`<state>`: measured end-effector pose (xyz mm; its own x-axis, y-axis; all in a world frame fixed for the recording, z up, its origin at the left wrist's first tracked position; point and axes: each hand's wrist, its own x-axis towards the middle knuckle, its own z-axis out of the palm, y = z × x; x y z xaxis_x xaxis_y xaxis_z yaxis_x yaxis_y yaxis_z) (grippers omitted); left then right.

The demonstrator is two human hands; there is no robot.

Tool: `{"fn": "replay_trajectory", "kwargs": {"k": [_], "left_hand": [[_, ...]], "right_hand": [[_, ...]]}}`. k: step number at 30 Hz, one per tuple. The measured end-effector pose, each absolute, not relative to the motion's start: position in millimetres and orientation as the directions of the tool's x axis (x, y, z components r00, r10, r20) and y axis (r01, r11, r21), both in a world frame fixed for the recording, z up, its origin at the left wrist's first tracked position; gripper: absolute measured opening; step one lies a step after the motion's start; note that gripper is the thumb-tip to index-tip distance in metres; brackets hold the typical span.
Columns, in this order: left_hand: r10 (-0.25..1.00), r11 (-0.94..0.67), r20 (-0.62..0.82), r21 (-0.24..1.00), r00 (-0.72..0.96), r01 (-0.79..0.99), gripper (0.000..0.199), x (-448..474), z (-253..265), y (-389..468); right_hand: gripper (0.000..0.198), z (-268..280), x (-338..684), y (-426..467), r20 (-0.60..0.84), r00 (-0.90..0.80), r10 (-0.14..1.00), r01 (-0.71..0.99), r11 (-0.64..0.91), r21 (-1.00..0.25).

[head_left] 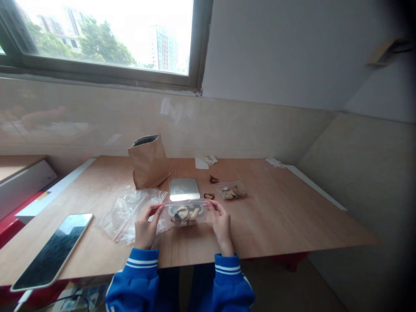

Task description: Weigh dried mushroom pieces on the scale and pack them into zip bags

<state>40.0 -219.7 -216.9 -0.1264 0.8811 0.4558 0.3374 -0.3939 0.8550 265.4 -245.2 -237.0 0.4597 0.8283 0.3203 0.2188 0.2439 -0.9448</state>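
Note:
A small clear zip bag (185, 214) with pale, dark-edged dried pieces, perhaps mushroom slices, is stretched between my hands over the table. My left hand (147, 225) pinches its upper left corner, and my right hand (221, 223) grips the upper right corner. Behind it lies a flat silver scale-like plate (184, 189). To the right, a second filled zip bag (232, 190) rests on the wood, with a dark dried piece (209, 196) and another (213, 179) beside it. Several loose clear bags (125, 212) with red zip lines spread out left of my left hand.
A brown paper pouch (149, 161) stands upright with its top open at the back left. A phone (53, 251) with a cable lies near the front left edge of the table (286, 216). Crumpled white tissue (209, 160) and a white card (201, 163) lie near the wall.

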Motion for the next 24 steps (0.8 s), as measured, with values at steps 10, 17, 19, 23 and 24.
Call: {"fn": "replay_trajectory", "kwargs": {"k": [10,17,19,23,24], "left_hand": [[0.871,-0.422,0.483,0.832,-0.096,0.36,0.025,44.1,-219.3,-219.2],[0.942,-0.297,0.315,0.944,-0.117,0.147,0.032,50.9,-218.9,-218.4],[0.958,-0.265,0.269,0.963,-0.102,0.047,0.034,52.8,-216.2,-219.0],[0.974,-0.227,0.227,0.974,-0.019,-0.005,0.033,52.4,-213.4,-219.7],[0.975,-0.223,0.223,0.975,-0.007,-0.004,0.033,51.5,-213.9,-219.3]], "right_hand": [[0.035,-238.4,263.7,-243.7,0.359,0.478,0.802,0.279,0.249,-0.928],[0.029,-240.4,259.6,-241.4,0.326,0.428,0.843,0.17,0.279,-0.945],[0.029,-240.6,258.7,-241.4,0.307,0.395,0.866,0.125,0.28,-0.952],[0.031,-241.9,258.2,-241.4,0.25,0.322,0.913,0.039,0.25,-0.967],[0.032,-242.6,258.3,-241.1,0.235,0.31,0.921,0.022,0.24,-0.971]]}}
